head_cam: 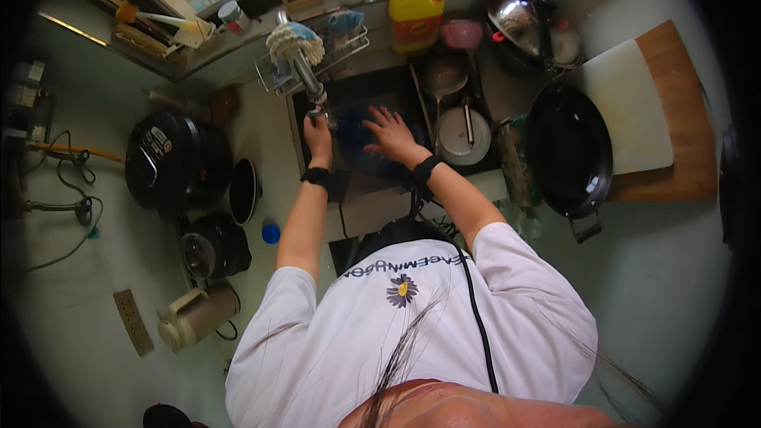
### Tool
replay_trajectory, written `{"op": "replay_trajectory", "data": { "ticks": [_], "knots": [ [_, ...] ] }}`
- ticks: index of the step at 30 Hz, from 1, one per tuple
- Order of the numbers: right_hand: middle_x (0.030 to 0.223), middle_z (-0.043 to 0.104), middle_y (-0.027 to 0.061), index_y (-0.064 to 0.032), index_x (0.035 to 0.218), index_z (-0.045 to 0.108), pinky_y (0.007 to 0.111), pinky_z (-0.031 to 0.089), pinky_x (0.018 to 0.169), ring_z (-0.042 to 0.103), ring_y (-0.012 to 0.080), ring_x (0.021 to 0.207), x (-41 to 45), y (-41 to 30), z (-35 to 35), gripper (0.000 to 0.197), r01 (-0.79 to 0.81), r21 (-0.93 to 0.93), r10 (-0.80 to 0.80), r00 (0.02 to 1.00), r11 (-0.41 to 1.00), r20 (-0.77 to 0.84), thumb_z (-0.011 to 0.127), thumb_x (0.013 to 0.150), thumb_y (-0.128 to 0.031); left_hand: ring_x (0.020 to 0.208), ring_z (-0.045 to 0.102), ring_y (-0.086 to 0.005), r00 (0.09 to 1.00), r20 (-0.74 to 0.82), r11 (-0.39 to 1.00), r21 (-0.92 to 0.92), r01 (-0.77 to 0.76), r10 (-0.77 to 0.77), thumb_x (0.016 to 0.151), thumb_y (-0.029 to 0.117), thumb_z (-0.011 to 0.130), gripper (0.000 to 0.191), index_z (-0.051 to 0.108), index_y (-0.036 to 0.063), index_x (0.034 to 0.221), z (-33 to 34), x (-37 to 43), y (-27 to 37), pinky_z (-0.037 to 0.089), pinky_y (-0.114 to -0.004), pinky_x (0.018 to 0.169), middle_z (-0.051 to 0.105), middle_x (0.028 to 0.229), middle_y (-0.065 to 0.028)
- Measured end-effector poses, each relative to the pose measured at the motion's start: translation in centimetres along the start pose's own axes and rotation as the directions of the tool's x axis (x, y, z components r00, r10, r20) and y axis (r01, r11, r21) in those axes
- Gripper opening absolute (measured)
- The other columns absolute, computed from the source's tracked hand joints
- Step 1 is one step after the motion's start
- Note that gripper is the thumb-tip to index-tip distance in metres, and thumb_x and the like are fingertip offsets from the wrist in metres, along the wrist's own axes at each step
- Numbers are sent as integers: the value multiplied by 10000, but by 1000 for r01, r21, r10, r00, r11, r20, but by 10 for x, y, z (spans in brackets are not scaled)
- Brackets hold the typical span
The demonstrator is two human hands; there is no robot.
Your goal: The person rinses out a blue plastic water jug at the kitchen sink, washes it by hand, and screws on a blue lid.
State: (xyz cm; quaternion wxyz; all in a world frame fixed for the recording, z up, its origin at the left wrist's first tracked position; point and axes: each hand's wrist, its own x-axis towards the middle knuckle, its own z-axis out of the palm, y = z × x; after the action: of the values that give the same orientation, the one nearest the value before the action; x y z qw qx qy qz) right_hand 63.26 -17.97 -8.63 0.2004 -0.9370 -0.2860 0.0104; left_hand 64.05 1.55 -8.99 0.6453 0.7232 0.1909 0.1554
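My left hand (319, 141) is at the metal faucet (307, 76), its fingertips closed around the small handle (315, 113) near the spout. Over the dark sink (368, 86), my right hand (392, 135) is spread with fingers apart and holds nothing. Below it is a dark blue basin (352, 145), dim and partly hidden by the hand; whether the two touch I cannot tell. Right of the basin, a second sink compartment holds a white plate (455, 137), a utensil with a metal handle (469, 122) and a strainer or ladle (441, 74).
Behind the sink stand a wire rack (351, 44), a yellow pump bottle (413, 21) and a pink bowl (462, 34). To the right are a black wok (569, 151) and cutting boards (630, 113). A black pressure cooker (172, 160) and a blue cap (270, 233) lie left.
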Motion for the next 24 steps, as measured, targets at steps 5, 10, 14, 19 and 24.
{"op": "replay_trajectory", "data": {
  "ticks": [5,10,14,19,24],
  "knots": [
    [1415,282,156,-143,1268,454,525,271,1021,253,372,1305,10,-13,13,653,91,-15,-90,995,996,43,673,721,-425,722,496,-191,976,-214,997,-48,-61,49,902,414,490,453,549,-26,991,-15,8,-32,415,-318,687,576,810,-96],
    [1425,263,161,-137,1300,420,505,244,1038,234,368,1313,-5,15,5,668,1,-47,1,999,999,49,634,752,-453,803,518,-245,995,-96,994,-107,-3,-7,906,421,464,479,530,-43,1003,28,5,-13,404,-346,738,572,889,-135],
    [1434,241,164,-127,1313,402,497,232,1043,211,364,1323,3,-5,2,675,45,-52,-40,995,998,86,615,768,-463,812,529,-303,994,-106,999,-47,1,-6,905,443,449,516,516,-61,995,2,6,-5,404,-371,742,569,895,-185],
    [1444,212,173,-126,1333,369,489,209,1053,174,365,1335,2,-8,0,679,37,-51,-30,990,998,136,586,793,-475,829,548,-302,991,-130,999,-19,-33,30,905,446,446,517,515,-59,992,2,4,-7,414,-391,734,570,888,-195],
    [1449,197,184,-123,1339,361,487,201,1057,168,367,1337,-8,9,1,683,14,-79,-3,991,997,135,575,800,-484,867,567,-398,1000,-19,997,-74,7,-8,893,461,439,547,514,-66,1023,17,-5,0,423,-435,743,596,901,-241]
  ]
}}
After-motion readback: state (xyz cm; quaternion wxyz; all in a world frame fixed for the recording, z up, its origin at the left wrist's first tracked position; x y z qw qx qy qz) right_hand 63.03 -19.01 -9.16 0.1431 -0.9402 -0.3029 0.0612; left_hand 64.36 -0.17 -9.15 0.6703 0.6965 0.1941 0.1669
